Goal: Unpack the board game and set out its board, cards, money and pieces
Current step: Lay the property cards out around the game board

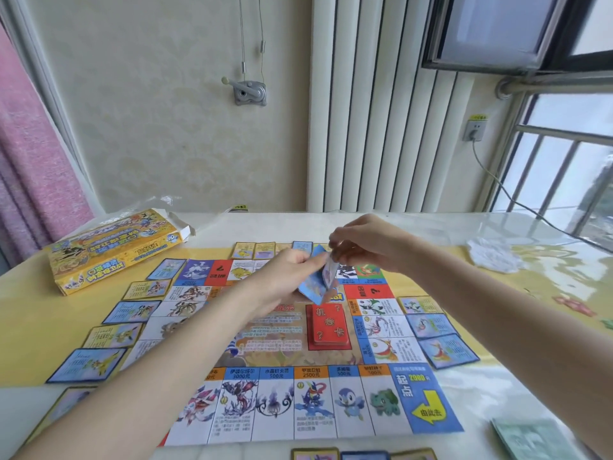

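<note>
Head view. Item: small stack of cards [315,280], blue-backed, thin, glossy. I am judging them light, bendy and slippery, best pinched by the edges. My left hand [285,280] is gripping the stack from below; my right hand [361,244] is pinching one card's top corner. Beneath the grip, the board [308,406] is lying flat on the tabletop [530,386].

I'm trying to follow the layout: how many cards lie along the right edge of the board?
3 property cards, in a column just right of the paper game board: a yellow-bordered card farthest, a blue-bordered card in the middle, another blue-bordered card nearest. None appear hidden there.
</note>
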A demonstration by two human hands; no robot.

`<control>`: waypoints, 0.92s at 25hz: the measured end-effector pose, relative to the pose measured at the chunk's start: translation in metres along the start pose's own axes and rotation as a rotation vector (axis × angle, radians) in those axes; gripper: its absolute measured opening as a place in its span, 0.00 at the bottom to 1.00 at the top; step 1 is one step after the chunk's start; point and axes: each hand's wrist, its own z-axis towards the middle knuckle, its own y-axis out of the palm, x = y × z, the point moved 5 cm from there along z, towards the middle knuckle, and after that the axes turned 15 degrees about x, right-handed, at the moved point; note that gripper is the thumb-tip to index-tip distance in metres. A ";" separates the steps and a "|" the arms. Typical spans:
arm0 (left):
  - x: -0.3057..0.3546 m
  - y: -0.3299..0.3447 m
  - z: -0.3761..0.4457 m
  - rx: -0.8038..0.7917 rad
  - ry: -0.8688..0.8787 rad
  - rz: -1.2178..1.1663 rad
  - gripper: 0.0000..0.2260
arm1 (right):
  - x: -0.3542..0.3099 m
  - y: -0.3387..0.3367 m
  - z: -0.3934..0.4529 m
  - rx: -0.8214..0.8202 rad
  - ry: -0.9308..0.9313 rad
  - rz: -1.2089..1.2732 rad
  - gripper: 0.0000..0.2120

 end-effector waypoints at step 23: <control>0.014 0.002 0.000 0.154 0.124 -0.098 0.06 | -0.005 -0.024 -0.019 -0.008 -0.223 -0.055 0.08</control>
